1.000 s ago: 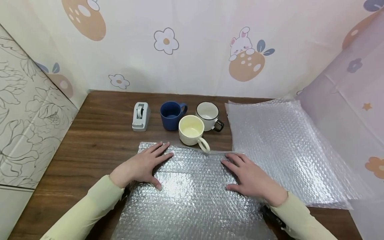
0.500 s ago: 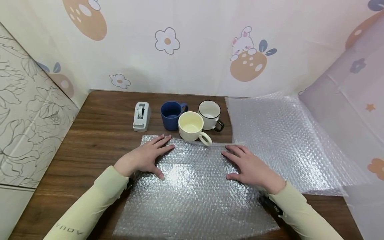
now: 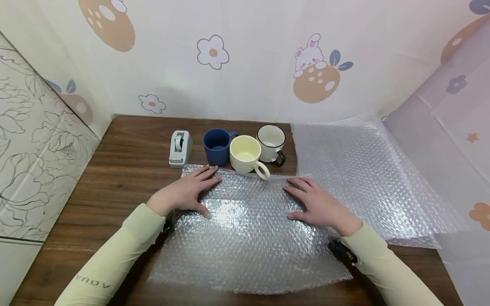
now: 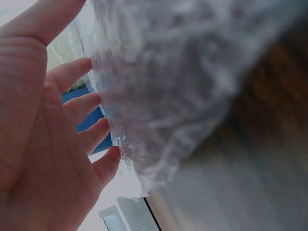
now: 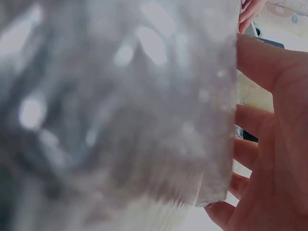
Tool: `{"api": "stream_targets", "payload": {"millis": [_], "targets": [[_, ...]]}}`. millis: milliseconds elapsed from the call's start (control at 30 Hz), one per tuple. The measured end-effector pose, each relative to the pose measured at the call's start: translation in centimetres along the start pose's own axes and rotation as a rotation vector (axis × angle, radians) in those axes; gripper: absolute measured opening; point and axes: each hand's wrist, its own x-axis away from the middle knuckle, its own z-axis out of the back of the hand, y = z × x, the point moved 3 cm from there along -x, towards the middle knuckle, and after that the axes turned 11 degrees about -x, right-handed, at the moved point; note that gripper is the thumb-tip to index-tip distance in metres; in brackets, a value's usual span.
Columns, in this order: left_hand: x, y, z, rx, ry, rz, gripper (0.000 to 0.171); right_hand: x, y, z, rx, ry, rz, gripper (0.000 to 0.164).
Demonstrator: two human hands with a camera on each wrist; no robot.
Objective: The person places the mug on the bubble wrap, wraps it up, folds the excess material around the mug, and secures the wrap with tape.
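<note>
Bubble wrap (image 3: 245, 238) lies at the head view's lower centre, touched by my wide-spread left hand (image 3: 187, 191) and right hand (image 3: 319, 204), with the cream mug (image 3: 243, 160) at its upper edge, then blurs across the left wrist view's upper centre and fills the right wrist view's left side.

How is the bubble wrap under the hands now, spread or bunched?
Spread: the bubble wrap covers a broad stretch of table beneath the left hand and right hand. Whether it is doubled, I cannot tell.
</note>
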Motion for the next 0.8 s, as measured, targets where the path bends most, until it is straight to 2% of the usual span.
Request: {"api": "stream_targets", "payload": {"millis": [267,500,567,633,800], "targets": [[0.2,-0.1,0.0,-0.056,0.050,0.021,0.102,-0.7,0.3,0.5,-0.003,0.028,0.030,0.084],[1.0,1.3,-0.1,-0.087,0.075,-0.002,0.088,-0.3,0.4,0.7,-0.047,0.019,-0.011,0.079],[1.3,1.6,-0.3,-0.068,0.069,-0.006,0.093,-0.6,0.5,1.1,-0.074,0.016,-0.019,0.073],[1.6,1.8,-0.5,-0.051,0.051,0.000,0.104,-1.3,0.6,1.6,-0.108,0.017,-0.026,0.067],[1.9,2.2,-1.2,-0.034,-0.031,0.041,0.132,-3.2,0.9,3.2,-0.159,-0.012,-0.041,0.060]]}}
